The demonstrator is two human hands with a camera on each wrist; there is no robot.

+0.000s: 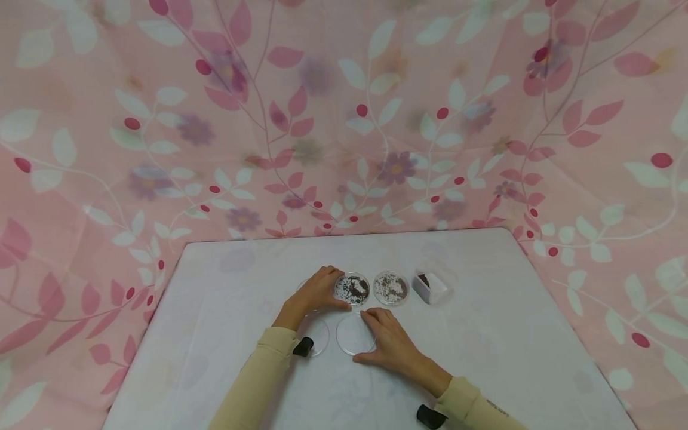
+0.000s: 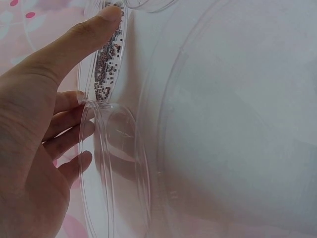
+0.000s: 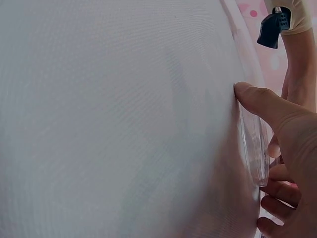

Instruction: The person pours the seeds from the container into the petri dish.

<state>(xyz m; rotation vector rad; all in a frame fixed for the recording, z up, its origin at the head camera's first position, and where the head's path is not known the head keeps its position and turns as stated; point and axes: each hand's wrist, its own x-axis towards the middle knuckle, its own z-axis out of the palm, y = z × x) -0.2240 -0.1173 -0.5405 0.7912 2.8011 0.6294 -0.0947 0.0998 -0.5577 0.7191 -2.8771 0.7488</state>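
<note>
My left hand point(image 1: 317, 291) spans a clear round petri dish point(image 1: 353, 289) of dark granules, thumb at its near rim and fingers at the far rim. The left wrist view shows the thumb on the edge of this granule-filled dish point(image 2: 106, 72), which lies flat on the table. A clear petri dish point(image 2: 124, 173) stands right beside the lower fingers. Nearer to the body, my right hand point(image 1: 395, 345) holds another clear round dish point(image 1: 353, 336) by its edge, thumb on the near side. In the right wrist view that dish point(image 3: 254, 144) shows edge-on between thumb and fingers.
A second dish with sparser granules point(image 1: 391, 288) sits to the right. Past it stands a clear plastic box point(image 1: 439, 289) with dark material inside. One more clear dish point(image 1: 321, 336) lies by the left wrist. A white cloth point(image 1: 484, 334) covers the table; floral curtains point(image 1: 344, 119) surround it.
</note>
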